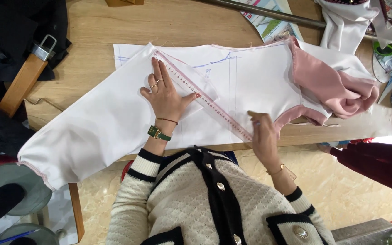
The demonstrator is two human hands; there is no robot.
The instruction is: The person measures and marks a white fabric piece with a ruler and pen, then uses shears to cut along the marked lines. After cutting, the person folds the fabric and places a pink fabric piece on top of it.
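Note:
My left hand [165,94] lies flat with fingers spread on a long clear ruler [203,96] that runs diagonally across white fabric [105,119] and a paper pattern [246,77] on the wooden table [114,27]. The hand wears rings, a bracelet and a green watch. My right hand [263,136] is closed around a small marking tool, its tip at the ruler's lower right end. Pink fabric [330,84] is bunched at the right end of the white piece.
A wooden-handled tool with a metal loop [26,77] lies on dark cloth at the left. A metal rod [268,16], printed papers and more white cloth [345,22] sit at the back. Another person's dark red sleeve [377,163] enters from the right.

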